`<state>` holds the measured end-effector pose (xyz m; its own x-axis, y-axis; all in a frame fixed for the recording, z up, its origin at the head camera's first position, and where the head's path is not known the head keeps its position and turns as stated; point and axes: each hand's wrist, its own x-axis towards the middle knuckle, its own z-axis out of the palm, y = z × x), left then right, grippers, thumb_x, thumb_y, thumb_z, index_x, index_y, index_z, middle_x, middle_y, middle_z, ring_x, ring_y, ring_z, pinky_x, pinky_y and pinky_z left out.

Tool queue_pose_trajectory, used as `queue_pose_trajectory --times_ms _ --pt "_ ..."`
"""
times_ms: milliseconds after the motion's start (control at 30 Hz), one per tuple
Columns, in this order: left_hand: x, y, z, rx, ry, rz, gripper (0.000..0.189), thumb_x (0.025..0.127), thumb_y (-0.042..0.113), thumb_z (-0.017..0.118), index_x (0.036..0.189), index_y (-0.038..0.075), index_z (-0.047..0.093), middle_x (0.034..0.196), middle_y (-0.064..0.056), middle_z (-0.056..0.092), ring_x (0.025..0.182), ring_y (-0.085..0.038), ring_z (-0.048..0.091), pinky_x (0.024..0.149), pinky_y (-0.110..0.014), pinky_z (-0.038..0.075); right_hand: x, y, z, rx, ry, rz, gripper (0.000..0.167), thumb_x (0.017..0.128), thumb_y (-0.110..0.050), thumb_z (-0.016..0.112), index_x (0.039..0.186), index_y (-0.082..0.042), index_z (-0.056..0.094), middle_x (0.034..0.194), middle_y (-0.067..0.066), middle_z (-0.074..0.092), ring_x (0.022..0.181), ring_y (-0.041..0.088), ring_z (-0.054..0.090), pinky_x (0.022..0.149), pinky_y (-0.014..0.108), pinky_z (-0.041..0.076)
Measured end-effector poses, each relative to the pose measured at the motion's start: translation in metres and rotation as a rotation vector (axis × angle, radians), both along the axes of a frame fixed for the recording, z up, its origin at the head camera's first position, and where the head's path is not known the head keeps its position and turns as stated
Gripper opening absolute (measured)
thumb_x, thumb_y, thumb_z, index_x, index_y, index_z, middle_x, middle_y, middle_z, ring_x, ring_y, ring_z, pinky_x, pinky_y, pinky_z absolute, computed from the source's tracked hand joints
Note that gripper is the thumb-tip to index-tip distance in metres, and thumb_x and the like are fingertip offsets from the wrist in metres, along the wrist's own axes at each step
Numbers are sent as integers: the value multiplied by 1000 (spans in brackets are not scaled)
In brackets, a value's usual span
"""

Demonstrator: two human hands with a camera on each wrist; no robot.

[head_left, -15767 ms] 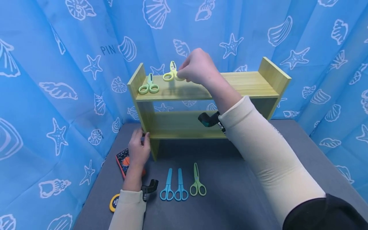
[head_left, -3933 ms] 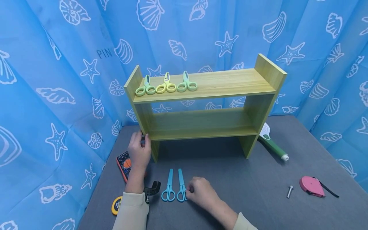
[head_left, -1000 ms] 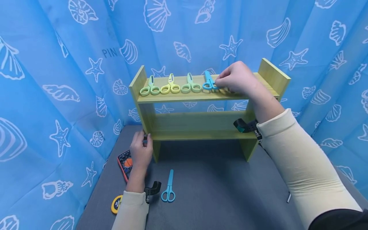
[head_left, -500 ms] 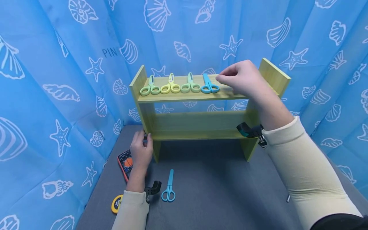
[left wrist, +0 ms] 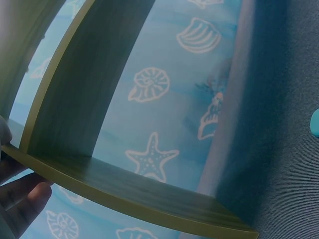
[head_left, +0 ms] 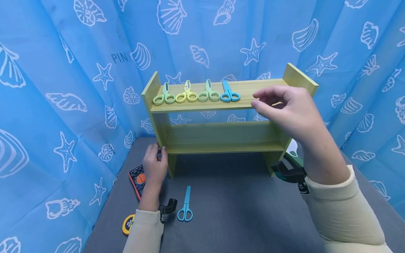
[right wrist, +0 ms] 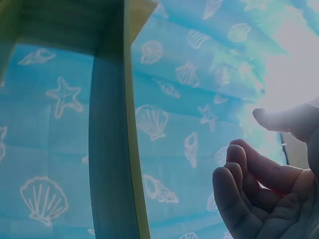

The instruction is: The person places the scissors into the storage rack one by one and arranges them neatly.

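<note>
A two-tier wooden shelf [head_left: 259,93] stands on the grey table. Along its top board lie a green pair of scissors [head_left: 165,92], a yellow pair [head_left: 187,90], a second green pair [head_left: 208,90] and a blue pair [head_left: 226,92], handles forward. One blue pair of scissors [head_left: 186,202] lies on the table in front. My left hand [head_left: 155,163] grips the shelf's left side panel; in the left wrist view, fingers [left wrist: 30,199] and thumb are on either side of the panel's edge. My right hand [head_left: 295,107] holds nothing, thumb and forefinger apart, before the top board's right part.
A multimeter [head_left: 137,178] lies left of the shelf, partly behind the left forearm. A yellow tape measure [head_left: 128,224] is beside the left sleeve. Behind the shelf's right side, a white and green object [head_left: 292,149] is partly hidden. A blue shell-patterned curtain [head_left: 104,75] hangs behind.
The green scissors, then one blue pair went from the table to the top board. My right hand has let go of the blue pair and drawn back rightward. The left hand stays put.
</note>
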<state>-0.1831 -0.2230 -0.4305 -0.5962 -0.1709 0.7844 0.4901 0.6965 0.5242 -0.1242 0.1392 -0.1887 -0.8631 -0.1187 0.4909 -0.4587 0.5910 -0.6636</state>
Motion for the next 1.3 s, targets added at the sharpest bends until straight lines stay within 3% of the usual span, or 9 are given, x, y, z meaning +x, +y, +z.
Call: queue_pose_trajectory --times_ms 233,333,500,733,1000,1167,1300 --pt "-2 0 0 -7 32 2 21 98 5 67 119 -1 67 105 -14 66 89 -26 67 64 -38 58 36 2 -35 -36 78 92 24 92 -14 78 115 -8 74 100 3 70 84 13 64 75 13 53" --pt "-2 0 -1 -5 37 -1 22 99 5 66 119 -1 67 105 -14 66 89 -27 66 65 -34 57 46 2 -51 -24 107 139 25 91 -7 78 115 -8 74 101 -1 69 85 13 63 77 14 53" --pt "-1 0 -4 2 36 4 23 99 7 65 121 0 68 104 -13 66 88 -27 65 65 -31 56 58 -6 -81 -30 76 173 26 88 -5 80 113 -11 73 98 -4 69 84 12 63 74 19 56" --pt "0 0 -3 6 30 -4 23 100 8 64 121 -1 67 105 -15 65 89 -27 64 65 -45 58 63 -23 -124 -125 51 238 28 86 -1 81 109 -14 74 99 -9 69 84 13 66 76 25 58" --pt "0 0 -4 8 33 0 23 99 7 65 121 0 67 104 -14 66 87 -28 65 67 -25 55 67 -60 -174 -220 30 262 33 83 1 81 107 -19 73 100 -12 68 84 14 67 76 30 59" --pt "0 0 -3 0 48 2 22 99 6 65 119 -2 68 102 -15 66 86 -28 66 62 -37 58 66 -87 -210 -255 38 289 33 79 3 82 104 -18 74 98 -11 68 82 18 67 74 30 60" --pt "1 0 -3 -7 47 5 23 99 6 65 120 -2 68 102 -15 66 86 -27 66 62 -36 58 66 -107 -238 -220 -23 300 29 80 -1 84 101 -19 74 95 -14 66 81 10 65 72 28 60"
